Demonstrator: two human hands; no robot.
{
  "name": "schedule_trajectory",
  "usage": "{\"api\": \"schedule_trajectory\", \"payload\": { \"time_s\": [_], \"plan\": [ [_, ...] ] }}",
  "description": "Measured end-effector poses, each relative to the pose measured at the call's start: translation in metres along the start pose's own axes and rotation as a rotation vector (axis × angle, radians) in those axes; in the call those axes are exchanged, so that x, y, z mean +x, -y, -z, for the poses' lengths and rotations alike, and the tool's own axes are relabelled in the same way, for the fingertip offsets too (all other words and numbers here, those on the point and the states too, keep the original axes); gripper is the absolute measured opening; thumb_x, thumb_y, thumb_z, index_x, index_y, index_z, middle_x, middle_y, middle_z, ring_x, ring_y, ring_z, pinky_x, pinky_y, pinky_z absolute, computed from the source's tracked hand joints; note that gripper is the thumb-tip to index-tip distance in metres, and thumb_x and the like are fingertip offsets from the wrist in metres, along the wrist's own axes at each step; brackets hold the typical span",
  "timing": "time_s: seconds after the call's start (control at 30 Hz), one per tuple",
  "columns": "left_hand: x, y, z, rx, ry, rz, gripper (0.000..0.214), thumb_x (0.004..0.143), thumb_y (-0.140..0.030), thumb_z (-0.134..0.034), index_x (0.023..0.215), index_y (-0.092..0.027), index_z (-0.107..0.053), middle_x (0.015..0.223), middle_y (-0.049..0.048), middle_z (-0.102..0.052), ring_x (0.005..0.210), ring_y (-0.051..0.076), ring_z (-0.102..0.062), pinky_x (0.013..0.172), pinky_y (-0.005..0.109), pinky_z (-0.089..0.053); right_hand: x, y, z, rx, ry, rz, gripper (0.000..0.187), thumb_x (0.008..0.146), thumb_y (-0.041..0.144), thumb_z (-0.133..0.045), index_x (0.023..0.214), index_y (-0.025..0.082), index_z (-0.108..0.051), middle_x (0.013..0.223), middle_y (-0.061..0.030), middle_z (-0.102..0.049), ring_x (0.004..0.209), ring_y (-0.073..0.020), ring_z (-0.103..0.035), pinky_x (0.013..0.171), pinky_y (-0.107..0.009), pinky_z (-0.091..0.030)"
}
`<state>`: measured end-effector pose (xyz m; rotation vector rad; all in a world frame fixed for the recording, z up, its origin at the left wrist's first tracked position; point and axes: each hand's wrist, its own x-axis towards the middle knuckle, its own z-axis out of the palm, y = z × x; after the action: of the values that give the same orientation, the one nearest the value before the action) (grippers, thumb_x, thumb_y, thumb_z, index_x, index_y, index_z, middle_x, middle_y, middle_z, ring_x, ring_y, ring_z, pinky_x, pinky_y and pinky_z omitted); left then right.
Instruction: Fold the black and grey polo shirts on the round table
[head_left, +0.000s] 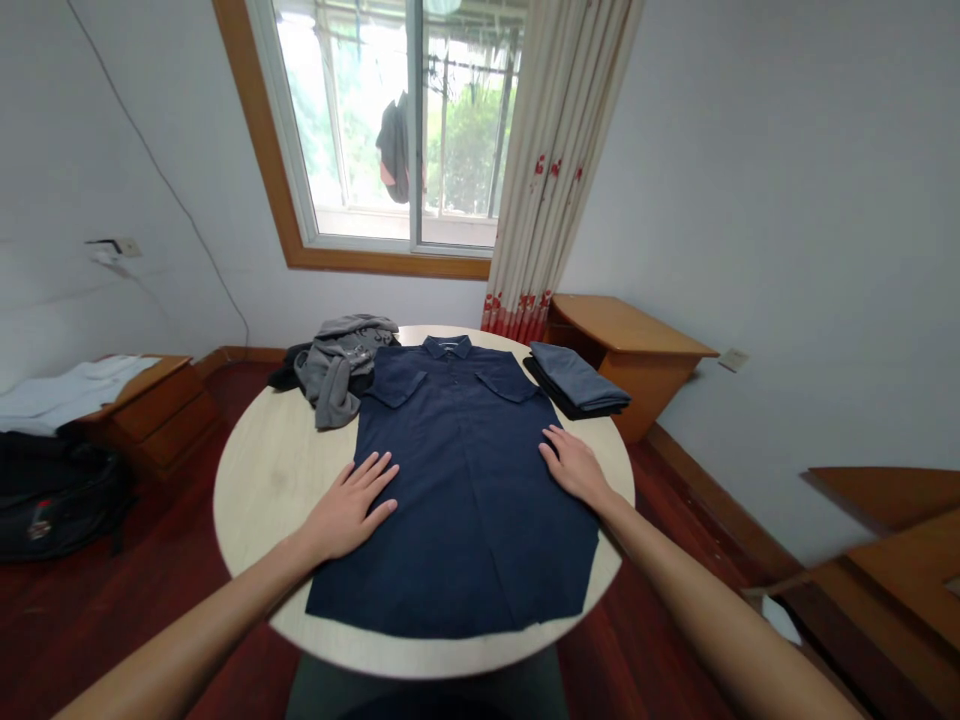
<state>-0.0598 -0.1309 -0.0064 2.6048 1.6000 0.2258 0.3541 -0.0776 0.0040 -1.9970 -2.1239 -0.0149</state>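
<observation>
A dark navy button shirt (461, 480) lies spread flat, front up, on a round pale table (262, 470), its collar at the far side. My left hand (349, 505) rests palm down on the shirt's left edge, fingers stretched out. On the shirt's right edge my right hand (574, 462) lies flat too, fingers extended. Neither hand holds anything.
A crumpled grey garment pile (341, 365) sits at the table's far left, and a folded dark blue-grey stack (577, 380) at the far right. Wooden cabinets (626, 345) stand right and left (150, 400); a black bag (52, 495) lies on the red floor. Window and curtain are behind.
</observation>
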Motion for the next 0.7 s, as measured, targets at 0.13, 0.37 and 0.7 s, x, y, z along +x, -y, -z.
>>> {"api": "schedule_trajectory", "payload": {
  "time_s": [0.13,0.37,0.7],
  "plan": [
    [-0.033,-0.011,-0.005,0.085,-0.041,0.313,0.072,0.098,-0.056,-0.032,0.152,-0.010,-0.041,0.161,0.0173,-0.029,0.150,0.032,-0.026,0.119,0.054,-0.025,-0.035,-0.021,0.019,-0.126,-0.039,-0.233,0.047,0.099,0.036,-0.034,0.115,0.013,-0.072,0.123,-0.0219,-0.065,0.115,-0.0333,-0.061,0.094,-0.043,-0.047],
    [-0.066,-0.034,-0.013,0.005,-0.143,0.419,0.066,0.094,-0.053,-0.037,0.141,-0.009,-0.053,0.156,0.0198,-0.040,0.147,0.033,-0.033,0.119,0.054,-0.028,-0.049,-0.025,0.026,0.504,0.153,-0.222,0.038,0.078,0.053,-0.060,0.062,0.018,-0.062,0.068,-0.0069,-0.067,0.070,-0.0234,-0.065,0.064,-0.031,-0.047],
    [-0.075,-0.041,0.022,-0.901,-0.121,0.352,0.070,0.077,-0.067,-0.045,0.128,-0.020,-0.057,0.123,0.0120,-0.071,0.105,0.030,-0.070,0.092,0.041,-0.058,-0.055,-0.031,0.069,1.265,0.302,-0.295,0.038,0.064,0.033,-0.073,0.099,0.028,-0.061,0.101,-0.0093,-0.074,0.087,-0.0275,-0.071,0.079,-0.036,-0.054]
  ]
}}
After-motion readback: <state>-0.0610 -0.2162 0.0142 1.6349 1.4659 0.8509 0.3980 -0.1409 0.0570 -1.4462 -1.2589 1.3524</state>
